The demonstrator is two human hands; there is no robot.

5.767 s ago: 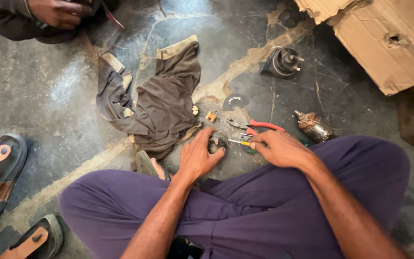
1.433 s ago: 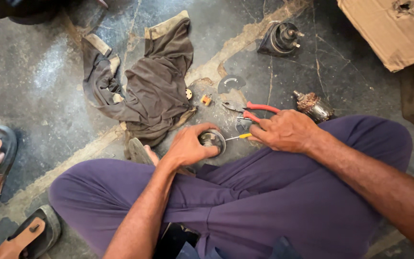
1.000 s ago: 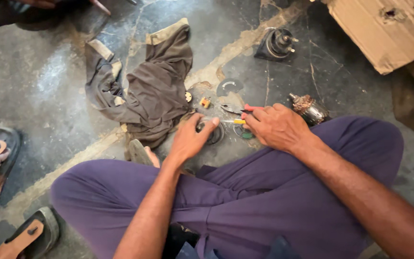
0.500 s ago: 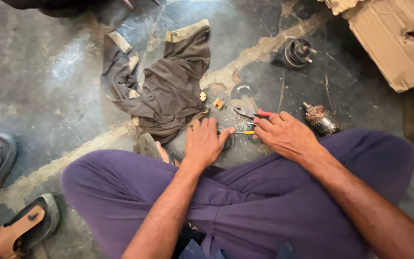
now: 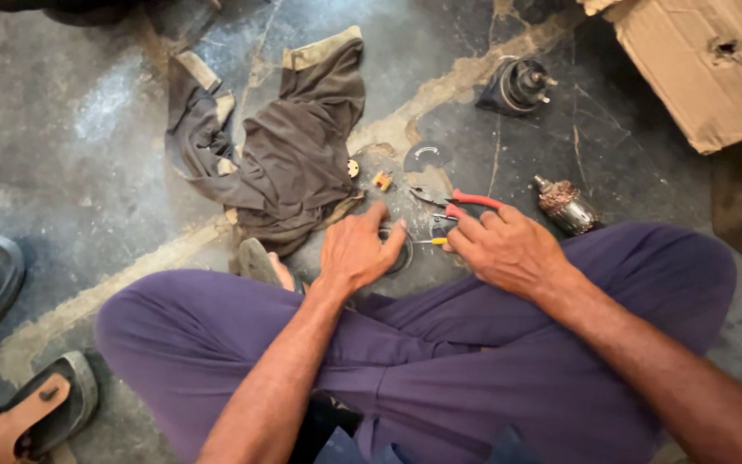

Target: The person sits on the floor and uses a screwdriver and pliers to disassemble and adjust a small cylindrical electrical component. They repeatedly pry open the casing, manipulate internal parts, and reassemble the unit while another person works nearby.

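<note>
The left hand [image 5: 355, 249] was kept spread open on the metal ring [image 5: 401, 249]; the red-handled pliers [image 5: 465, 202] were still touched by the half-open right hand [image 5: 504, 249].

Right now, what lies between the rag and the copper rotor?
In the head view, between rag and rotor: a small orange part and red-handled pliers.

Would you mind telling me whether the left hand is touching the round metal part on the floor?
Touching. The head view shows the left hand laid over the round metal part, fingers on its rim, no gap visible.
</note>
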